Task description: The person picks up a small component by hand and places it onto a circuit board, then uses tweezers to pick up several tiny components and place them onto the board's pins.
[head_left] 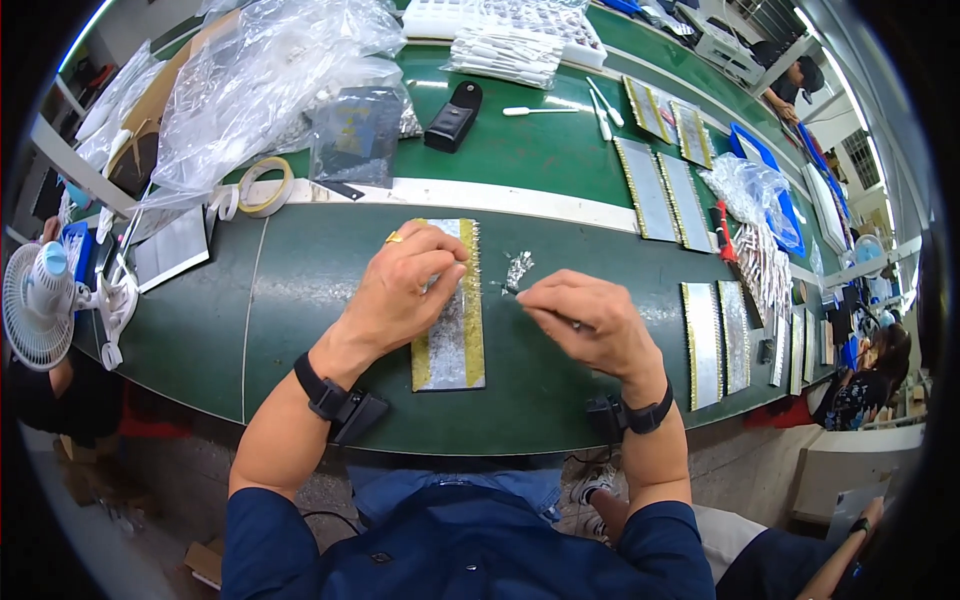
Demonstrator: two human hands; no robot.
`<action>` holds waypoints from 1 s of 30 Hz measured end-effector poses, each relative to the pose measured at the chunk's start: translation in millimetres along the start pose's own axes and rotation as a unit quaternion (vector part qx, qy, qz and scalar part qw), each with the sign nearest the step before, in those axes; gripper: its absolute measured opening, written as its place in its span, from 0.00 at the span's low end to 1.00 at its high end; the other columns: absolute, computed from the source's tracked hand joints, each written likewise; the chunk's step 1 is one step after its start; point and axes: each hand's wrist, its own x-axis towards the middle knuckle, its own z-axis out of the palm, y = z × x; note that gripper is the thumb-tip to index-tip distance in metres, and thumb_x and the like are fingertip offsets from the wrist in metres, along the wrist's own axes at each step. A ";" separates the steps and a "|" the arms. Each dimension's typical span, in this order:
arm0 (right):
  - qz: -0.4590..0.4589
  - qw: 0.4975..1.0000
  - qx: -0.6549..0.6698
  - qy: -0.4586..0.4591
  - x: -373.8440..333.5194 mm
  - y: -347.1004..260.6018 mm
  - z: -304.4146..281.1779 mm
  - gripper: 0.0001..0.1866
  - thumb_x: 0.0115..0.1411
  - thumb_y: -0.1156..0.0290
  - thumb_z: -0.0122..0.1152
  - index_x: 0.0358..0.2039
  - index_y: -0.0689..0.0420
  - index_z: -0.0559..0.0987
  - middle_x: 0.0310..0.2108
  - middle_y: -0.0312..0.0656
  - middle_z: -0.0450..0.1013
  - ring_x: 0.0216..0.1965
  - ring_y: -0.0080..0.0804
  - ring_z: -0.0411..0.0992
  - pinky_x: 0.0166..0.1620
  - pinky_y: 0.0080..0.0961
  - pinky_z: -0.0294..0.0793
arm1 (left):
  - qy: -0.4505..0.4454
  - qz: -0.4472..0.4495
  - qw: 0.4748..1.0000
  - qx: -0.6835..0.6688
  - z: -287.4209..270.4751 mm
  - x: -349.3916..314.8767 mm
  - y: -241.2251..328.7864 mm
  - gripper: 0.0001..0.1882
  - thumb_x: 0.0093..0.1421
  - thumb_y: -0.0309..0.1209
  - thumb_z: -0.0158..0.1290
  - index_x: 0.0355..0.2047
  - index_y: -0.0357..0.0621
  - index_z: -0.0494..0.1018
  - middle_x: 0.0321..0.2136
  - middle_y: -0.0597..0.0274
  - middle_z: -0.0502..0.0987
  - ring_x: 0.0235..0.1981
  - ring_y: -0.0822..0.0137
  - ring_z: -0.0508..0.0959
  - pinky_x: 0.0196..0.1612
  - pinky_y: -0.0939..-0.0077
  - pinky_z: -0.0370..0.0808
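A flat grey panel with yellow side strips (462,352) lies on the green table in front of me, small metal teeth along its right edge. My left hand (408,282) rests over its upper part, thumb and fingers pinched together near the toothed edge; whatever is between them is hidden. To the right, my right hand (590,318) is closed around a thin dark tool (511,290) that looks like tweezers, mostly covered by the fingers. Its tip points at a small heap of shiny silver pieces (519,268) on the table.
Similar panels (702,345) lie at the right, others (648,190) farther back. Beyond a white strip sit a black pouch (455,117), plastic bags (285,85) and cotton swabs (505,52). A tape roll (266,187) and small white fan (45,290) are at left. Other people sit nearby.
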 end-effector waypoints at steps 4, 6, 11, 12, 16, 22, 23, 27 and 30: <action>-0.052 0.998 0.008 -0.027 -0.3 -7.7 8.2 0.12 0.61 0.83 0.74 0.45 0.59 0.88 0.39 0.47 0.85 0.38 0.45 0.85 0.42 0.34 0.85 | -0.008 -0.002 1.000 0.019 0.9 -1.8 -1.9 0.06 0.62 0.21 0.66 0.31 0.36 0.79 0.46 0.56 0.85 0.50 0.49 0.82 0.52 0.56 0.79; -0.066 0.997 -0.003 -0.035 -1.7 -8.4 9.0 0.13 0.60 0.83 0.75 0.46 0.59 0.88 0.40 0.46 0.85 0.39 0.46 0.85 0.42 0.35 0.85 | 0.005 0.005 0.999 0.043 2.8 -1.9 -0.8 0.07 0.61 0.23 0.68 0.31 0.36 0.80 0.51 0.52 0.83 0.55 0.46 0.80 0.56 0.53 0.79; -0.069 0.996 -0.011 -0.051 -2.0 -10.2 9.9 0.13 0.60 0.82 0.75 0.46 0.59 0.87 0.40 0.46 0.84 0.39 0.46 0.85 0.41 0.36 0.85 | -0.003 -0.009 0.997 0.081 6.3 -4.5 -4.6 0.15 0.58 0.28 0.71 0.29 0.33 0.74 0.63 0.44 0.77 0.67 0.39 0.74 0.66 0.46 0.73; -0.070 0.996 -0.012 -0.059 -1.7 -9.8 10.2 0.13 0.60 0.82 0.74 0.46 0.59 0.87 0.40 0.45 0.84 0.41 0.46 0.84 0.43 0.37 0.85 | -0.004 -0.010 0.997 0.081 7.2 -5.0 -5.2 0.15 0.58 0.28 0.71 0.29 0.33 0.74 0.63 0.44 0.77 0.67 0.39 0.74 0.66 0.46 0.73; -0.070 0.994 -0.015 -0.078 -1.8 -10.2 11.6 0.13 0.60 0.82 0.73 0.46 0.60 0.85 0.41 0.45 0.83 0.44 0.47 0.83 0.46 0.40 0.85 | -0.010 -0.028 0.996 0.083 10.2 -6.9 -5.8 0.16 0.57 0.30 0.73 0.31 0.33 0.76 0.67 0.42 0.74 0.72 0.35 0.69 0.70 0.42 0.70; -0.069 0.994 -0.024 -0.076 -2.5 -11.3 14.0 0.13 0.60 0.82 0.73 0.46 0.60 0.85 0.42 0.45 0.83 0.44 0.47 0.83 0.47 0.40 0.85 | -0.026 -0.035 0.995 0.092 12.0 -8.5 -5.2 0.14 0.57 0.31 0.73 0.37 0.36 0.82 0.67 0.41 0.73 0.74 0.33 0.65 0.71 0.42 0.70; -0.069 0.994 -0.024 -0.077 -2.3 -11.6 14.2 0.13 0.60 0.82 0.73 0.46 0.60 0.85 0.42 0.45 0.83 0.44 0.47 0.83 0.47 0.40 0.85 | -0.027 -0.035 0.995 0.093 12.3 -8.6 -5.3 0.14 0.57 0.31 0.73 0.37 0.36 0.82 0.67 0.41 0.73 0.74 0.33 0.65 0.72 0.42 0.70; -0.073 0.994 -0.026 -0.078 -0.9 -12.0 15.0 0.13 0.60 0.82 0.73 0.45 0.60 0.84 0.42 0.45 0.83 0.44 0.47 0.83 0.47 0.40 0.85 | -0.033 -0.036 0.994 0.096 12.9 -9.1 -5.8 0.15 0.56 0.32 0.74 0.39 0.36 0.83 0.67 0.41 0.73 0.74 0.34 0.65 0.72 0.42 0.69; -0.078 0.995 -0.027 -0.064 -0.6 -10.9 16.4 0.13 0.60 0.82 0.75 0.45 0.58 0.87 0.41 0.45 0.84 0.40 0.47 0.85 0.43 0.38 0.86 | -0.040 -0.043 0.994 0.089 14.8 -8.4 -3.9 0.16 0.56 0.32 0.74 0.39 0.37 0.83 0.67 0.42 0.73 0.74 0.34 0.65 0.72 0.43 0.69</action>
